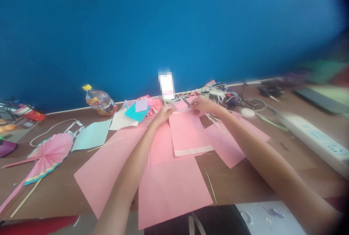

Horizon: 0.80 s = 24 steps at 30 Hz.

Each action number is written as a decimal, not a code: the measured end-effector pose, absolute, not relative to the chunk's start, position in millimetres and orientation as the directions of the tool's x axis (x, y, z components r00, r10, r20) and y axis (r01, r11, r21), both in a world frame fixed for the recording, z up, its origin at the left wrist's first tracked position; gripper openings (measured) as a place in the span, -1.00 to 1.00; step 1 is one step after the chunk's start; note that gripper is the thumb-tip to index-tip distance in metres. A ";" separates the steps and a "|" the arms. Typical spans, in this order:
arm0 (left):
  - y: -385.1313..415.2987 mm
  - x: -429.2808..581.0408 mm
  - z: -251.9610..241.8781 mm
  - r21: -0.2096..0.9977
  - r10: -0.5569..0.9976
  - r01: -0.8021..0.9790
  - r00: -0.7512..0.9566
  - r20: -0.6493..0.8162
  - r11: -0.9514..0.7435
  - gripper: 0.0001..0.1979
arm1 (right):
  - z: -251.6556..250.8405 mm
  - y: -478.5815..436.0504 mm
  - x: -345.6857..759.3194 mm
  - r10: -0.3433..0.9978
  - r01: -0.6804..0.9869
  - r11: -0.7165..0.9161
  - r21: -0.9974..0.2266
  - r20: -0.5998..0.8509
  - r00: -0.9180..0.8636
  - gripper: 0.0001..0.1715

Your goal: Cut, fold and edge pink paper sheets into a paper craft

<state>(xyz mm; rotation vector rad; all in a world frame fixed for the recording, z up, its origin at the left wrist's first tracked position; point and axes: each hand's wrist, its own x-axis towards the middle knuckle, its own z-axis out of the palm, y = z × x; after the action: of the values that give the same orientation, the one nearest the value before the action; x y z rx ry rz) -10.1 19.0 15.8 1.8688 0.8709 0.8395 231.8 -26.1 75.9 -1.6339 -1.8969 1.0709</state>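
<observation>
A pink sheet of paper [188, 129] with a white strip along its near edge lies before me, on top of other pink sheets. Across its far edge runs a pale paper strip [183, 110], stretched between my two hands. My left hand [165, 113] is closed, its fingertips pinching the strip's left end. At the other end my right hand [201, 104] is closed too, with fingers bent down onto the strip. A thin dark object [186, 102] lies by the right fingertips; its kind is too small to tell. Both hands look slightly blurred.
Left stand a pink folded paper fan [51, 151], a light blue sheet [91, 135] and a tilted bottle with yellow cap [99, 101]. Tangled strips and cables [220, 95] lie behind my right hand. Rightward are a white power strip [313, 136] and a round white object [247, 113].
</observation>
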 end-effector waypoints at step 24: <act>18.1 -10.0 11.2 0.854 0.851 0.286 0.441 0.286 -0.435 -0.58 | 56.4 -14.5 232.5 0.975 0.611 -0.032 -0.791 -0.159 -0.154 -0.81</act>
<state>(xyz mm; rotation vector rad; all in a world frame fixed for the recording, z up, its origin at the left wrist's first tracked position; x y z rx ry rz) -10.0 18.1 11.2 1.9432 0.9556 0.9554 232.5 -14.5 56.4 -1.6626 -1.7947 1.0573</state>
